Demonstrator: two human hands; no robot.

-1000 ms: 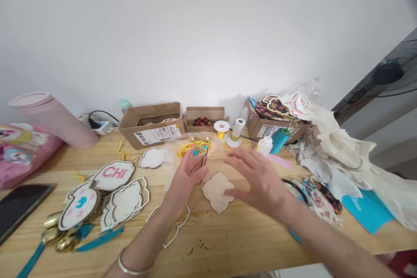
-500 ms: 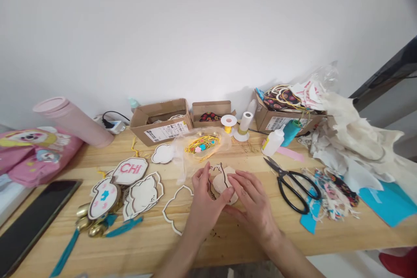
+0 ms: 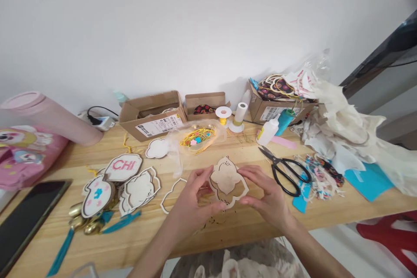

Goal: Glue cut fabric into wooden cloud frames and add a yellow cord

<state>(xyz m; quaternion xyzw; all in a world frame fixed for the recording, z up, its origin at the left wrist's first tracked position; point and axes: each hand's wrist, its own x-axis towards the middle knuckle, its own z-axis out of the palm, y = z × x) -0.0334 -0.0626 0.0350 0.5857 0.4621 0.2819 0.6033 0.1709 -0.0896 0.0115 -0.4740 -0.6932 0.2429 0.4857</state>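
Both hands hold one cloud-shaped wooden piece (image 3: pixel 226 179) with a white outline frame, lifted a little above the wooden table (image 3: pixel 254 221). My left hand (image 3: pixel 192 202) pinches its left and lower edge. My right hand (image 3: pixel 269 197) grips its right edge with curled fingers. An empty white cloud-shaped frame (image 3: pixel 169 191) lies on the table just left of my left hand. Black-handled scissors (image 3: pixel 285 173) lie to the right of my right hand.
A pile of cloud cutouts, one reading CHI (image 3: pixel 123 166), lies at left beside a phone (image 3: pixel 28 219) and a pink bottle (image 3: pixel 48 117). Cardboard boxes (image 3: pixel 153 115), thread spools (image 3: pixel 223 115), a glue bottle (image 3: pixel 267 131) and a bag of yellow cord (image 3: pixel 197 136) stand behind. Fabric scraps (image 3: pixel 339 139) pile at right.
The hands came together over the wooden cutout, took hold of it with its outline frame and lifted it off the table. The view shifted, and the scissors came into sight.
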